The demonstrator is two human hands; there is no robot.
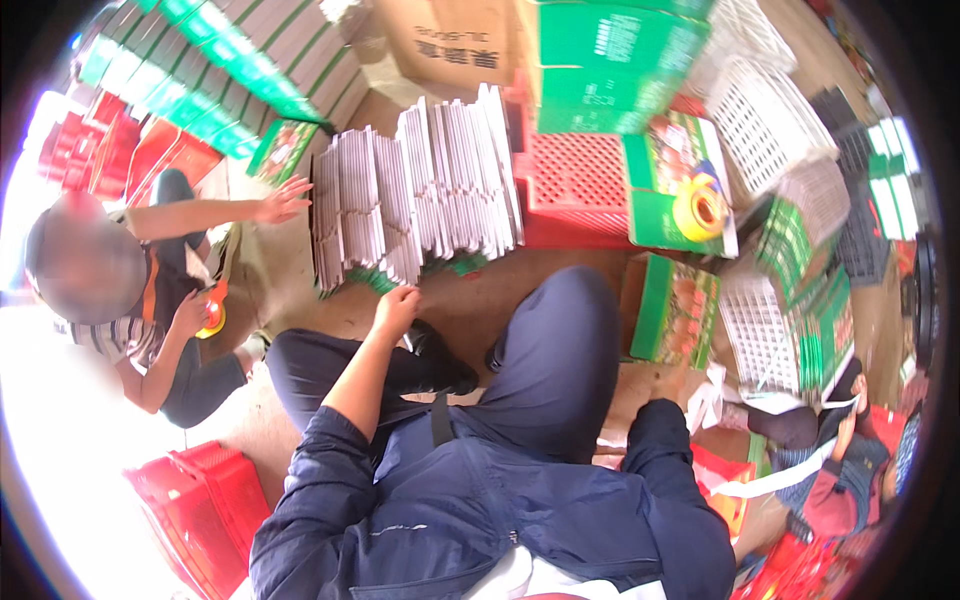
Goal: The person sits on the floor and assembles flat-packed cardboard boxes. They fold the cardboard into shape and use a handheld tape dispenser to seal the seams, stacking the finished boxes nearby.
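Before me a row of flattened cardboard cartons (pixel 420 180) stands on edge, white edges up. My left hand (pixel 396 309), its fingers curled, is at the near edge of this row; whether it pinches a sheet cannot be made out. My right hand (pixel 671 381) is a blur beside my right knee, just below a green printed carton (pixel 675 311). Its fingers are not clear, so any grip on that carton is uncertain. A yellow roll of packing tape (pixel 701 208) rests on another green carton piece (pixel 660 217), atop a red plastic crate (pixel 577 180).
At the left a co-worker (pixel 90 259) stretches one hand toward the row and holds a tape dispenser (pixel 213 311) in the other. Green boxes (pixel 622 67) and a brown carton (pixel 450 37) stand behind. White baskets (pixel 769 124) line the right; another person (pixel 832 465) sits there. Red crates (pixel 202 510) are lower left.
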